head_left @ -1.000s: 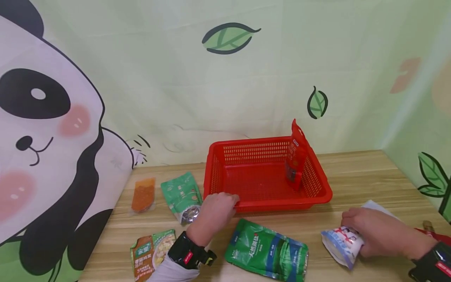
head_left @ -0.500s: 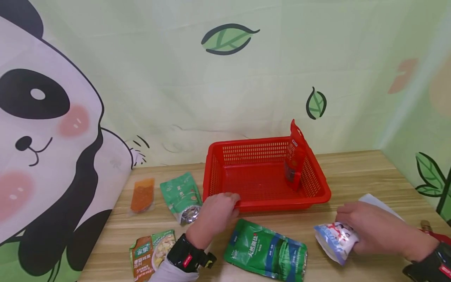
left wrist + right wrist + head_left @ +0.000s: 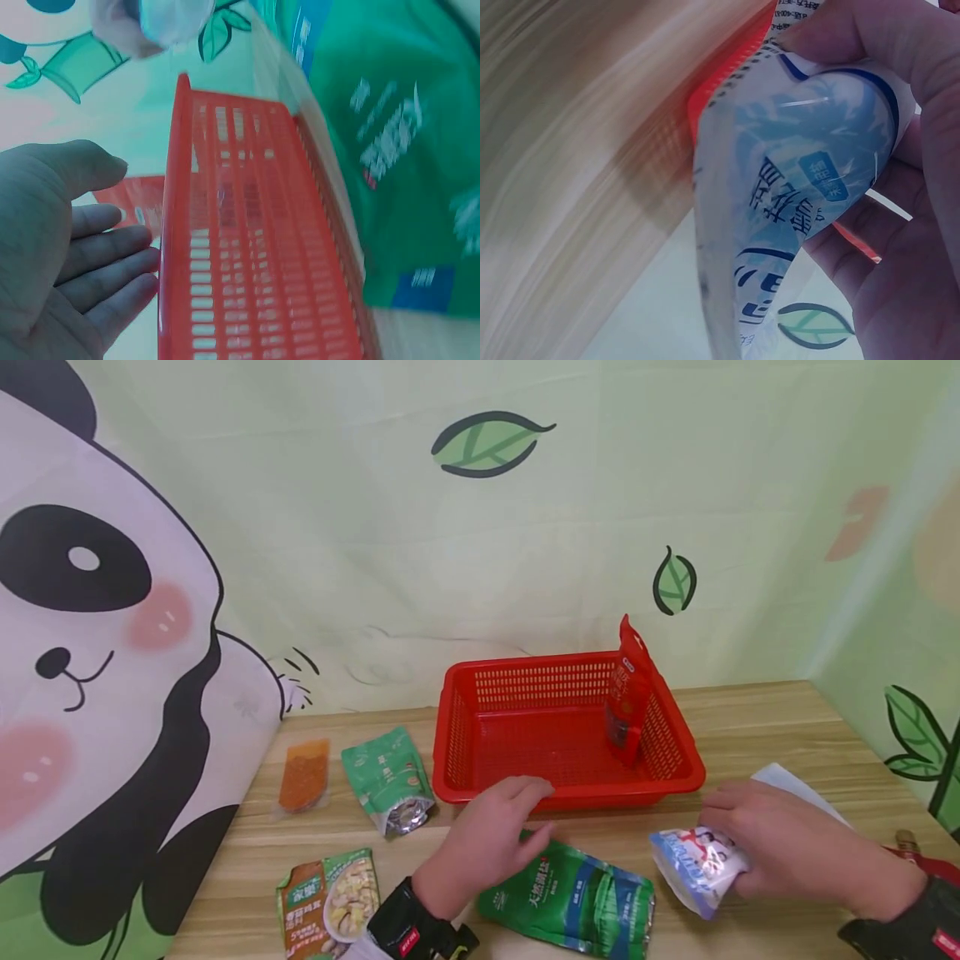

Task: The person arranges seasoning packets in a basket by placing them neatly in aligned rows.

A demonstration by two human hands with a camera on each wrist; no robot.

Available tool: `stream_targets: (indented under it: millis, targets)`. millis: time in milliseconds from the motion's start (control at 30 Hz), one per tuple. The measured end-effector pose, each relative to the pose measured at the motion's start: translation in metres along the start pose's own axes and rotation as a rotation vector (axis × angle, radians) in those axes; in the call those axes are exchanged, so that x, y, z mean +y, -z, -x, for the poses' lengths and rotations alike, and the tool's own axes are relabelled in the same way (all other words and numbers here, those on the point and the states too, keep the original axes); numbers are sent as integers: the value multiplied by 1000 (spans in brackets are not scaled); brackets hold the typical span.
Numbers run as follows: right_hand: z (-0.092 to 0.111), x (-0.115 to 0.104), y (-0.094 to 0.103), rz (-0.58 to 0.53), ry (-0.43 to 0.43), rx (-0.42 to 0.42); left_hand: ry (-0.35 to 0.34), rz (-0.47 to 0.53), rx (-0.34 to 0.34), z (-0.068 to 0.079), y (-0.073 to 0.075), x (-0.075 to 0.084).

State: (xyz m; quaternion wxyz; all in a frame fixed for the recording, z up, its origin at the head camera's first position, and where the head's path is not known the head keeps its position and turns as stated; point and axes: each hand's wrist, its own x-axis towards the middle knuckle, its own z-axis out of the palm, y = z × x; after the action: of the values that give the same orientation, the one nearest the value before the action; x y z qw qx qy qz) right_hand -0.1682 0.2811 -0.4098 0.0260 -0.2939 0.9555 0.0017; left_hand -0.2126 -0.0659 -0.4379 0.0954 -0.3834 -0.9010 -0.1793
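My right hand grips a white and blue bag of salt over the right part of the table. In the right wrist view, the thumb presses on the near face of the salt bag, with the other fingers behind it. My left hand is at the front rim of the red plastic basket, its fingers loosely extended and holding nothing. The left wrist view has that hand's fingers beside the basket's rim. Below it lies a green salt pouch, partly covered by the hand.
A red pouch stands inside the basket at its right end. To the left lie a green pouch, an orange packet and a brown and green food packet. Behind my right hand is a white packet, partly hidden.
My left hand has loosened from the basket's front rim and moved slightly right, fingers spreading. My right hand has carried the salt bag leftward, towards the basket.
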Motion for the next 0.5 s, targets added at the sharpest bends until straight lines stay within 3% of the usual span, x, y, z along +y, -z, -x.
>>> stream_targets:
  millis: [133,233,333,433,500]
  targets:
    - [-2,-5,5,8,-1,1,-32,48,-5,3,-5,11]
    - [-4,-9,9,13,-1,3,-22,168,-41,5,-11,19]
    - [-6,-13,13,22,6,13,26,376,-107,6,-18,27]
    - [-8,-17,18,36,19,27,124,656,-173,6,-27,36]
    - [-10,-20,20,48,28,40,191,843,-183,6,-33,42]
